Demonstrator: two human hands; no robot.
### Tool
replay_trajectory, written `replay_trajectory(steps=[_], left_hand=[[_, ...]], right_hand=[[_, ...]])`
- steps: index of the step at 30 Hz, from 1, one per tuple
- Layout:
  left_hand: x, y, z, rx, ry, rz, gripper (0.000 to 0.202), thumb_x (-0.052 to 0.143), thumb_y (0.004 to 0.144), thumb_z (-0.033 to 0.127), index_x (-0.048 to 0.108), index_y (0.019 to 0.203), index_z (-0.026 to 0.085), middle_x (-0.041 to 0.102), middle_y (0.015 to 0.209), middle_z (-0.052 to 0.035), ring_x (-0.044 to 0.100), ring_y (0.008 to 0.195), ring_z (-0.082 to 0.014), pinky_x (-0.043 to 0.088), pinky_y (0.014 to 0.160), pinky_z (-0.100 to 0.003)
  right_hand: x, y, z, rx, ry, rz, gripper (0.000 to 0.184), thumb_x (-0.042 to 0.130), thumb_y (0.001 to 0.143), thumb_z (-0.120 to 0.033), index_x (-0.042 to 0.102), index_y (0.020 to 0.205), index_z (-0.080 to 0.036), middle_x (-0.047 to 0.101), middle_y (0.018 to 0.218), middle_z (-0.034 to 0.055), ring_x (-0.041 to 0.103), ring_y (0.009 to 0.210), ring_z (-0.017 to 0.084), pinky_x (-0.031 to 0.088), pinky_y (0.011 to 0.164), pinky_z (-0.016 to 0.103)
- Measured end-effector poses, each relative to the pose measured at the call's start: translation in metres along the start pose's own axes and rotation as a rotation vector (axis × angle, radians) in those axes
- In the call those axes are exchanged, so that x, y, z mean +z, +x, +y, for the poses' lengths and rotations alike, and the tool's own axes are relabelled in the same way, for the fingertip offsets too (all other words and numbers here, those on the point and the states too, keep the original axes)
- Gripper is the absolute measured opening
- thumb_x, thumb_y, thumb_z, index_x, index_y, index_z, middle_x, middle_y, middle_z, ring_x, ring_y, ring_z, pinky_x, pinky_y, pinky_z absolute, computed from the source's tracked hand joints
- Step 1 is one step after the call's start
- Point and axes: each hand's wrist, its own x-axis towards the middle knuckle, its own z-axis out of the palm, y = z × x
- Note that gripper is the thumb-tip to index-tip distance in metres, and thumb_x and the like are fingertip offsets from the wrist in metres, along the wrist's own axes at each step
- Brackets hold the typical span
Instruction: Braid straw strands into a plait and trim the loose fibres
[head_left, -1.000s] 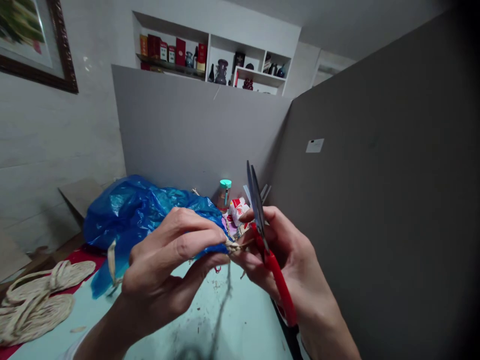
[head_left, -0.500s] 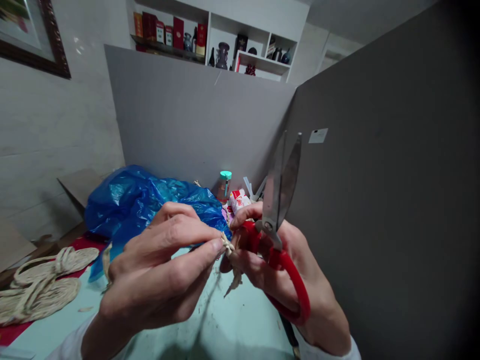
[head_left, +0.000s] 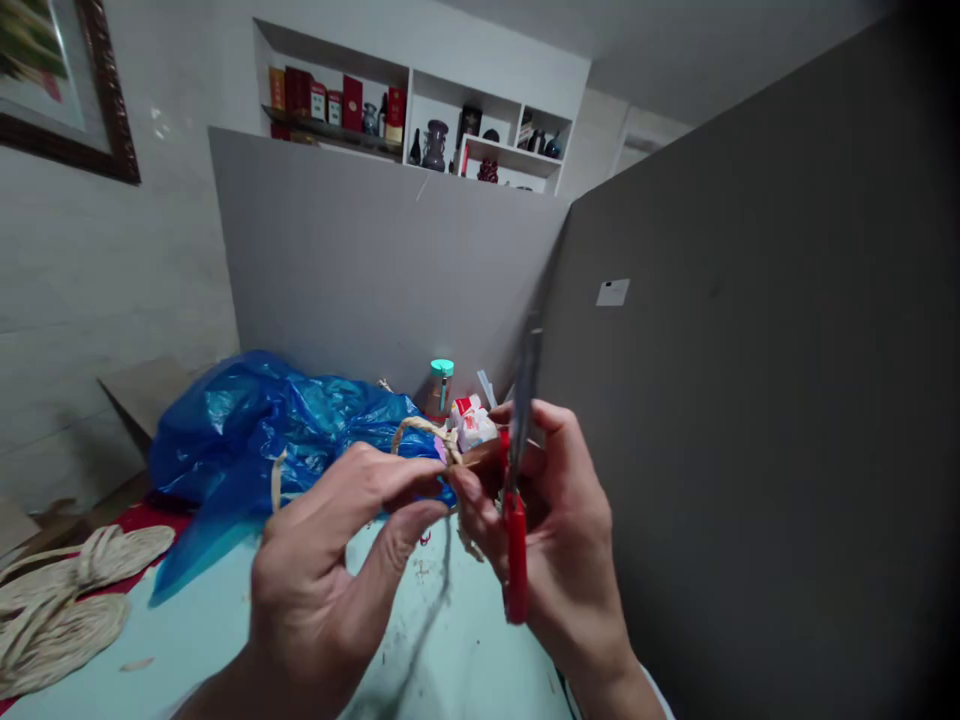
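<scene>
My left hand (head_left: 337, 560) is raised over the pale green table (head_left: 450, 650), thumb and forefinger pinched on a thin straw cord (head_left: 421, 430) that loops up above the fingertips. Touching it at the fingertips, my right hand (head_left: 555, 520) is closed around red-handled scissors (head_left: 516, 500). Their blades point up, seen edge-on and blurred, and look closed. The right fingertips also pinch the knotted end of the cord, close to a small brown piece. A loose cord strand (head_left: 276, 478) hangs left of my left hand.
A crumpled blue plastic bag (head_left: 262, 425) lies behind the hands. A green-capped bottle (head_left: 439, 386) and a red-and-white packet (head_left: 471, 422) stand near the grey partition boards (head_left: 750, 350). Woven straw soles (head_left: 67, 600) lie at the left. A wall shelf (head_left: 420, 110) holds boxes and vases.
The scissors have turned from a broad, slightly open view to edge-on and sunk lower. The cord now arches above my left fingertips, and both hands have shifted a little.
</scene>
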Motion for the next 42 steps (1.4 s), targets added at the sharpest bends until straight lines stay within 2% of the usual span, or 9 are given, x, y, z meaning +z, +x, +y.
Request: replay_trajectory(steps=[3, 7, 11, 15, 23, 26, 31, 38, 42], left_hand=[[0.003, 0.002, 0.005, -0.221, -0.116, -0.038, 0.012, 0.069, 0.088, 0.020, 0.073, 0.089, 0.032, 0.072, 0.081, 0.0058, 0.064, 0.072, -0.0135, 0.048, 0.067, -0.025], [0.004, 0.006, 0.005, -0.355, -0.189, -0.007, 0.005, 0.073, 0.084, 0.026, 0.075, 0.082, 0.031, 0.073, 0.078, 0.0043, 0.065, 0.070, -0.0153, 0.049, 0.067, -0.026], [0.004, 0.011, 0.003, -0.402, -0.175, 0.000, 0.006, 0.072, 0.082, 0.026, 0.074, 0.076, 0.027, 0.071, 0.074, 0.0032, 0.061, 0.064, -0.0138, 0.049, 0.063, -0.025], [0.000, 0.018, 0.002, -0.414, -0.133, -0.013, 0.012, 0.067, 0.083, 0.021, 0.072, 0.072, 0.025, 0.069, 0.076, 0.0025, 0.062, 0.066, -0.0131, 0.048, 0.061, -0.024], [-0.010, 0.020, -0.006, -0.459, -0.181, -0.214, 0.006, 0.066, 0.085, 0.020, 0.070, 0.087, 0.023, 0.069, 0.092, 0.0011, 0.067, 0.083, -0.0147, 0.053, 0.075, -0.024], [-0.010, 0.020, -0.011, -0.514, -0.311, -0.185, 0.004, 0.068, 0.086, 0.021, 0.071, 0.089, 0.023, 0.072, 0.094, 0.0006, 0.068, 0.087, -0.0151, 0.055, 0.082, -0.024], [-0.013, 0.022, -0.011, -0.638, -0.516, -0.073, 0.004, 0.074, 0.085, 0.023, 0.074, 0.087, 0.021, 0.076, 0.082, 0.0015, 0.070, 0.074, -0.0110, 0.056, 0.070, -0.016], [-0.016, 0.021, -0.003, -0.614, -0.612, 0.037, 0.011, 0.076, 0.080, 0.018, 0.079, 0.086, 0.026, 0.079, 0.078, 0.0033, 0.072, 0.070, -0.0103, 0.057, 0.069, -0.014], [-0.014, 0.022, 0.004, -0.616, -0.609, 0.079, 0.012, 0.075, 0.077, 0.016, 0.080, 0.081, 0.026, 0.078, 0.072, 0.0029, 0.072, 0.064, -0.0118, 0.057, 0.061, -0.015]], right_hand=[[0.001, -0.002, 0.002, -0.015, -0.008, -0.066, 0.047, 0.061, 0.080, -0.008, 0.044, 0.119, -0.028, 0.065, 0.083, -0.0024, 0.063, 0.066, 0.013, 0.054, 0.058, 0.025], [0.002, -0.002, 0.000, -0.039, -0.102, -0.078, 0.058, 0.060, 0.075, -0.004, 0.044, 0.125, -0.026, 0.061, 0.077, -0.0049, 0.060, 0.062, 0.012, 0.054, 0.059, 0.024], [0.003, -0.002, 0.000, -0.056, -0.160, -0.125, 0.065, 0.059, 0.077, -0.003, 0.041, 0.136, -0.024, 0.063, 0.079, -0.0031, 0.060, 0.062, 0.012, 0.057, 0.064, 0.026], [0.001, -0.002, 0.003, 0.006, -0.117, -0.237, 0.077, 0.064, 0.076, -0.002, 0.039, 0.144, -0.029, 0.068, 0.091, 0.0000, 0.066, 0.069, 0.014, 0.060, 0.065, 0.027], [0.003, 0.001, 0.010, 0.011, -0.001, -0.270, 0.073, 0.070, 0.083, -0.013, 0.039, 0.145, -0.037, 0.070, 0.094, 0.0001, 0.070, 0.074, 0.016, 0.061, 0.067, 0.030], [-0.002, 0.003, 0.009, -0.046, -0.047, -0.261, 0.067, 0.071, 0.083, -0.013, 0.045, 0.141, -0.033, 0.070, 0.095, 0.0000, 0.069, 0.075, 0.015, 0.060, 0.070, 0.028], [-0.019, 0.013, 0.013, -0.190, -0.261, -0.158, 0.036, 0.074, 0.082, -0.015, 0.064, 0.116, -0.024, 0.067, 0.089, -0.0003, 0.060, 0.067, 0.011, 0.052, 0.060, 0.023], [-0.019, 0.021, 0.020, -0.410, -0.553, -0.246, 0.044, 0.073, 0.079, -0.026, 0.059, 0.117, -0.008, 0.063, 0.096, 0.0097, 0.056, 0.078, 0.017, 0.051, 0.070, 0.032], [-0.016, 0.020, 0.022, -0.461, -0.580, -0.237, 0.043, 0.069, 0.076, -0.016, 0.060, 0.117, -0.006, 0.062, 0.090, 0.0087, 0.053, 0.074, 0.017, 0.049, 0.067, 0.031]])
